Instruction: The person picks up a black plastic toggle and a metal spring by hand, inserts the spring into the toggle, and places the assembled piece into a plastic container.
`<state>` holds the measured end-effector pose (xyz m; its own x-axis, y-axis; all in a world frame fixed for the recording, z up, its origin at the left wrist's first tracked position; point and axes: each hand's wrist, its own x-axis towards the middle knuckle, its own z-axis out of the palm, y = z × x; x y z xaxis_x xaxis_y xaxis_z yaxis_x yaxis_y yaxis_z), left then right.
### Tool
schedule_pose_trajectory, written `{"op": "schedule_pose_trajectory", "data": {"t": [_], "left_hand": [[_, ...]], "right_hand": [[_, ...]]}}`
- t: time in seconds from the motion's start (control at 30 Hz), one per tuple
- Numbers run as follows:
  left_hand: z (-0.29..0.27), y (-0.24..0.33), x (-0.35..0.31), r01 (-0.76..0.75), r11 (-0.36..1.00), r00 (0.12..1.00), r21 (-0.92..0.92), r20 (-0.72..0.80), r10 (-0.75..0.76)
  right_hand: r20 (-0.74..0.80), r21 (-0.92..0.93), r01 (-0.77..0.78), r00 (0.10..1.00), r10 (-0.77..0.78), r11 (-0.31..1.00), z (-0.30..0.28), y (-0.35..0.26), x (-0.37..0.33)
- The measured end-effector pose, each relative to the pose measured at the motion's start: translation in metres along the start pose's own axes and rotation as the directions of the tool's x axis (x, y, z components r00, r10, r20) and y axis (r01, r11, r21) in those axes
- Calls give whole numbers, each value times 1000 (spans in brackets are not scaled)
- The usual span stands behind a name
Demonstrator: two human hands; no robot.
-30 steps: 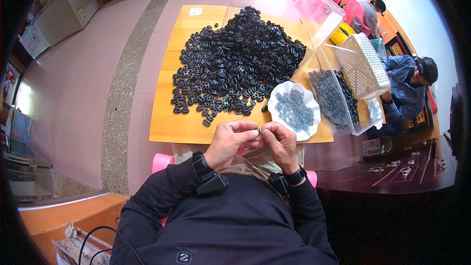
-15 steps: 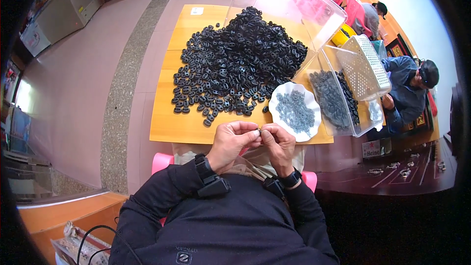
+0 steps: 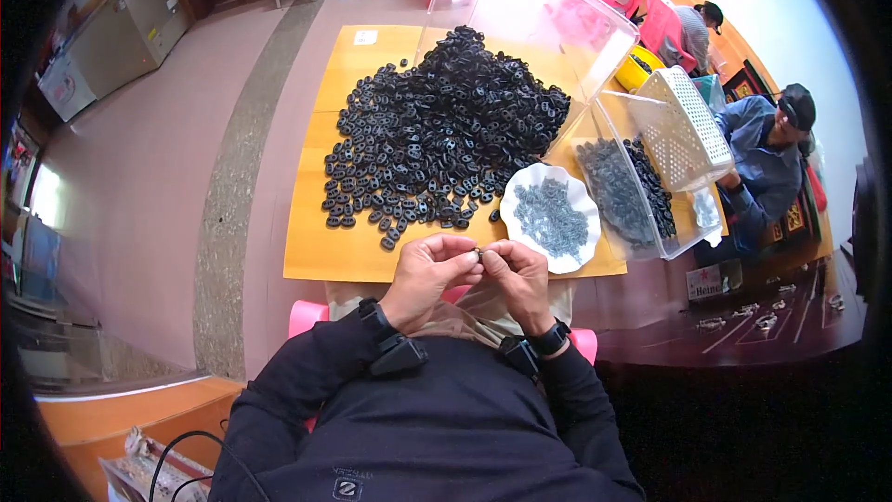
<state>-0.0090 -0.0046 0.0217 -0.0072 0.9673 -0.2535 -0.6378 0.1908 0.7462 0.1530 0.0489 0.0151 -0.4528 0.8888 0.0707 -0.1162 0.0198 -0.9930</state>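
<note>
Just over the table's near edge, my left hand (image 3: 429, 279) and my right hand (image 3: 522, 284) meet fingertip to fingertip. Both are closed in a pinch on one small dark piece (image 3: 478, 252), too small and covered to name. Beyond them a large heap of black oval two-holed plastic pieces (image 3: 446, 125) spreads over the wooden table (image 3: 321, 256). To the right of the heap, close to my right hand, stands a white scalloped dish (image 3: 585, 260) holding many tiny grey metal parts (image 3: 553, 216).
A clear plastic bin (image 3: 683, 246) with black pieces stands right of the dish, a white perforated basket (image 3: 683, 130) over it. Behind the heap lies a large clear tub (image 3: 567, 0). A person (image 3: 767, 144) sits at the right; a yellow bowl (image 3: 636, 74) is farther back.
My view has shifted slightly, so the table sits a little lower in the picture. Both hands keep their pinch on the small piece, fingers slightly moved. The person at right has moved an arm.
</note>
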Motion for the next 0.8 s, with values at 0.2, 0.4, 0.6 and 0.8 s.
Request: {"op": "schedule_pose_trajectory", "data": {"t": [0.2,0.4,0.6,0.8], "left_hand": [[-8,11,-8,15,998,999,-65,-48,-19],[-27,21,-5,-164,985,976,-59,-152,153],[-31,19,-4,-178,979,969,-98,-189,158],[-33,19,-3,-191,977,965,-91,-201,169]], "right_hand": [[41,-29,-3,999,5,1000,2,-7,3],[46,-357,114,994,-104,927,-5,0,15],[223,-791,339,935,-276,509,12,1,30],[168,-916,244,955,-246,319,23,6,37]]}}
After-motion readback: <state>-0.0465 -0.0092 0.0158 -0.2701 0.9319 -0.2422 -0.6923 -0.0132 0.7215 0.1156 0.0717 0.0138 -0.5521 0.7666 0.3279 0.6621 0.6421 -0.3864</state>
